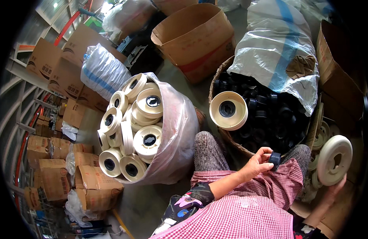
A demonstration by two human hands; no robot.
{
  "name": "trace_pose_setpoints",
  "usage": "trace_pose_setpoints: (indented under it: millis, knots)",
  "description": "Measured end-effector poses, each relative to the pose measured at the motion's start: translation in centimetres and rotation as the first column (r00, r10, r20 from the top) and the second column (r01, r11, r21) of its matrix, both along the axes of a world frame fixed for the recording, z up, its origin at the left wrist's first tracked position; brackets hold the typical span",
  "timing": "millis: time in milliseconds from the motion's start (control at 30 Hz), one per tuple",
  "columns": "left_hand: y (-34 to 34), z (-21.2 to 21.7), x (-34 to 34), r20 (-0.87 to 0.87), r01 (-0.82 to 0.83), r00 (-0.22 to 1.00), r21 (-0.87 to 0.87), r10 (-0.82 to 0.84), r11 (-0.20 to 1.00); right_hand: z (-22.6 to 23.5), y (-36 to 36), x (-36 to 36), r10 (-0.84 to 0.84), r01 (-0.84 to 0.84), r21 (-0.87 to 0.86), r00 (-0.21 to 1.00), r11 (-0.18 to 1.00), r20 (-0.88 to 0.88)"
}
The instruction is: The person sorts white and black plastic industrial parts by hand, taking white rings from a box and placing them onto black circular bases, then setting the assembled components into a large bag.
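Note:
Between the fingers of my left hand (255, 164) is a small black ribbed plastic ring-shaped part (275, 161), held above my lap. At the right, my right hand (336, 188) grips the lower edge of a cream round plastic disc (324, 161) that has an opening in its middle; some fingers are hidden behind it. In front of my knees stands a wide basket-like container (212, 88) full of black parts (260, 113). On its left edge rests a cream round piece (239, 105) with a black part in its centre.
To the left, a plastic sack (178, 115) overflows with cream pieces (147, 140) bearing black centres. A white woven sack (271, 44) partly covers the black parts. More cream discs (321, 133) lie at the right beside an open carton (339, 71). A big carton (196, 44) stands ahead.

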State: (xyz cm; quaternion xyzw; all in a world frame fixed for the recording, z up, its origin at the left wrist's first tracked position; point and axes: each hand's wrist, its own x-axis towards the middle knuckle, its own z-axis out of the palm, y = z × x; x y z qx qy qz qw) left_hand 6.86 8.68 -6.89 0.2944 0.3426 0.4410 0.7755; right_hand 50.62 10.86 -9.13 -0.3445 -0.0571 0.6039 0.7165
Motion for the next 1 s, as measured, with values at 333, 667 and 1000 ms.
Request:
trace_pose_setpoints:
  millis: [333, 667, 1000]
  knots:
    - [-0.9, 1.8, -2.1, -0.075, -0.003, 0.997, 0.082, 0.009, 0.997, 0.7, -2.4, -26.4, 0.391, -0.563, -0.068, 0.477, 0.823, 0.787]
    - [-1.2, 2.6, -2.8, -0.494, 0.177, 0.868, 0.224, -0.045, 0.958, 0.9, -3.8, -25.2, 0.629, -0.73, -0.092, 0.509, 0.677, 0.587]
    - [-0.8, 1.9, -3.6, -0.136, 0.186, 0.971, -0.084, -0.196, 0.979, 4.5, -3.0, -26.4, 0.378, -0.819, 0.013, 0.279, 0.574, 0.883]
